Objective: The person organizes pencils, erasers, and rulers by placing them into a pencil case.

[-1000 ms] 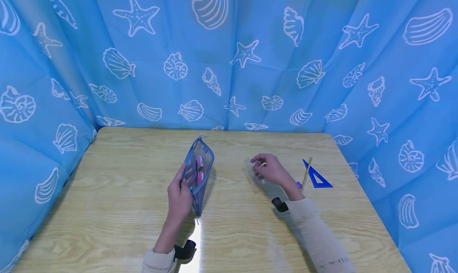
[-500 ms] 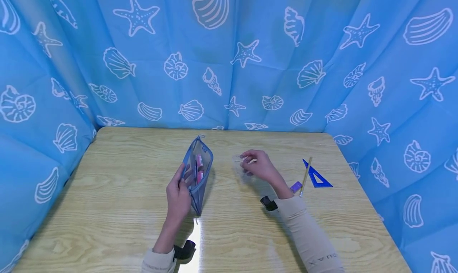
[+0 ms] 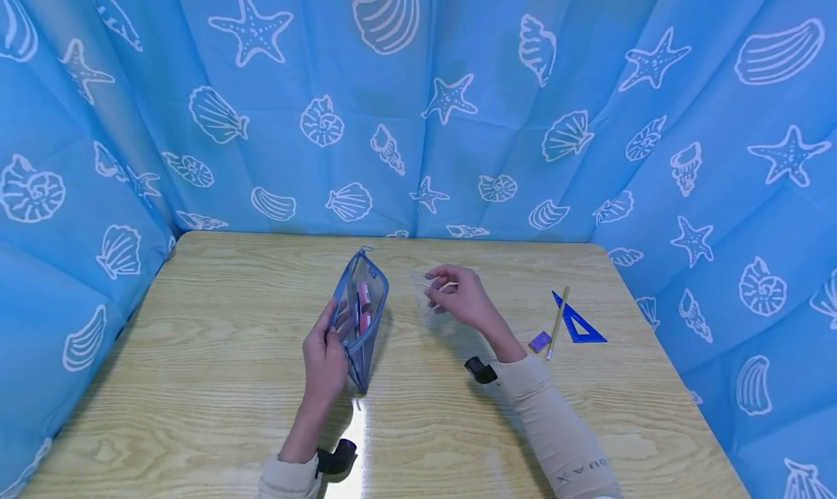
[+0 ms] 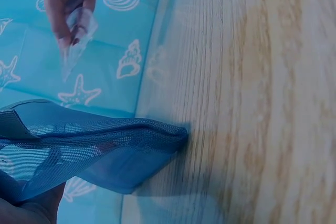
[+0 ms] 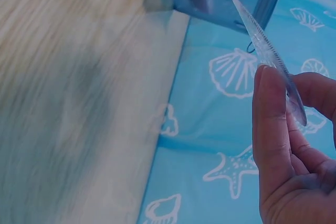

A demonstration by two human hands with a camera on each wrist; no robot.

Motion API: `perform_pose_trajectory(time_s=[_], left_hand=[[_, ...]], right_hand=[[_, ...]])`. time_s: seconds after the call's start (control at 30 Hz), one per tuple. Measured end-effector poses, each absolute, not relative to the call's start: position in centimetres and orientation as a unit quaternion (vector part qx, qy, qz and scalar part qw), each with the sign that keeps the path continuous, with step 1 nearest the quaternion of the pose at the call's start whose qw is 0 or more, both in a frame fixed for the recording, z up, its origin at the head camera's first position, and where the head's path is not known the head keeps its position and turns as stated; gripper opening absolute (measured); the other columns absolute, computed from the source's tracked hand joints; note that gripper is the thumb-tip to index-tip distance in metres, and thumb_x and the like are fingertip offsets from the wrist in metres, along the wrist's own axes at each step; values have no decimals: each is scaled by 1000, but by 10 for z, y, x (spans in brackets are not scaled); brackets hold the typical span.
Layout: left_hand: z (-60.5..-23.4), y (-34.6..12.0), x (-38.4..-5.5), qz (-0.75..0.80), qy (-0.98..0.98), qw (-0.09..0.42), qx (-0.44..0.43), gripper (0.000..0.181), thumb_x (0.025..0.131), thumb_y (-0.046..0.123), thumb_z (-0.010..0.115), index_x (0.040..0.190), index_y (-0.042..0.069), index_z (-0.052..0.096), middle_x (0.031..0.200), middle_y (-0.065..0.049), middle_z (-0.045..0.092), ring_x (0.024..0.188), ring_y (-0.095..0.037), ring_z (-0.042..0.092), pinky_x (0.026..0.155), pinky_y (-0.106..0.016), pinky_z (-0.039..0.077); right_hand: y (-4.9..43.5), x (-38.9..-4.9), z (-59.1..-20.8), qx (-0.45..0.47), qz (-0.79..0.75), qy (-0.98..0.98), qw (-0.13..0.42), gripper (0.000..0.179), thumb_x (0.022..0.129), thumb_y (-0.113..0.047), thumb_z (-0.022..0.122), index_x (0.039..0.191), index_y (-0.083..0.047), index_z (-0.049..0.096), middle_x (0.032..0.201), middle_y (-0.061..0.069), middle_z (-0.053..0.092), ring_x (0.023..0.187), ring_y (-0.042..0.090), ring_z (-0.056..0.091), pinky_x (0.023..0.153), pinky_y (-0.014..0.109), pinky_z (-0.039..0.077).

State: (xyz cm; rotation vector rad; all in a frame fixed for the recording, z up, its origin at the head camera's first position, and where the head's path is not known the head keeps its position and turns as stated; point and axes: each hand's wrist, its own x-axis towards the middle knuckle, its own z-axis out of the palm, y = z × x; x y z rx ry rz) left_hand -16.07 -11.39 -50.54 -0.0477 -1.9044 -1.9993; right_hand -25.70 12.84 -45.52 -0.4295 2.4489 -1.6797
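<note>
My left hand (image 3: 325, 361) grips the near side of a blue mesh pencil case (image 3: 371, 345), its zipped mouth spread and facing up. Inside lie pink-and-white items (image 3: 364, 294) and something dark and slim. In the left wrist view the mesh case (image 4: 105, 140) spans the lower left, and only part of the hand shows below it. Between thumb and fingers, my right hand (image 3: 466, 295) pinches a clear plastic protractor (image 5: 268, 51) with fine tick marks along its edge. It is held above the table, to the right of the case's mouth.
On the wooden table (image 3: 216, 354), to the right, lie a blue set square (image 3: 592, 333), a yellow pencil (image 3: 559, 321) across its left edge, and a purple eraser (image 3: 540, 341) beside the pencil. A blue shell-patterned curtain (image 3: 392, 70) closes off the back and sides.
My right hand has moved left with the protractor, closer to the pencil case, uncovering the eraser and the pencil's near end. The left hand and case have barely shifted.
</note>
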Motion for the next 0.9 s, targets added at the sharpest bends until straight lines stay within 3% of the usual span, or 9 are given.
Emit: perform_pose_trajectory(time_s=[0.17, 0.47, 0.9], left_hand=[[-506, -116, -161, -712, -677, 186, -17, 53, 98, -14, 25, 150, -13, 36, 142, -34, 52, 129, -48, 56, 107, -38, 52], [-505, -117, -159, -718, -673, 179, -19, 53, 99, -14, 24, 151, -12, 34, 143, -35, 51, 130, -48, 54, 109, -42, 50], [-504, -115, -159, -713, -675, 189, -15, 53, 98, -15, 26, 150, -13, 36, 142, -35, 52, 128, -49, 55, 108, -42, 51]], right_hand=[[120, -256, -453, -144, -565, 811, 59, 26, 97, -7, 66, 121, 0, 66, 96, 14, 65, 70, 18, 70, 76, 61, 63], [110, -256, -448, -154, -580, 798, 58, 25, 98, -6, 64, 122, 1, 66, 95, 13, 64, 74, 21, 71, 66, 38, 66], [83, -256, -429, -169, -611, 771, 67, 27, 98, -4, 62, 123, 3, 65, 95, 13, 64, 76, 26, 72, 68, 44, 67]])
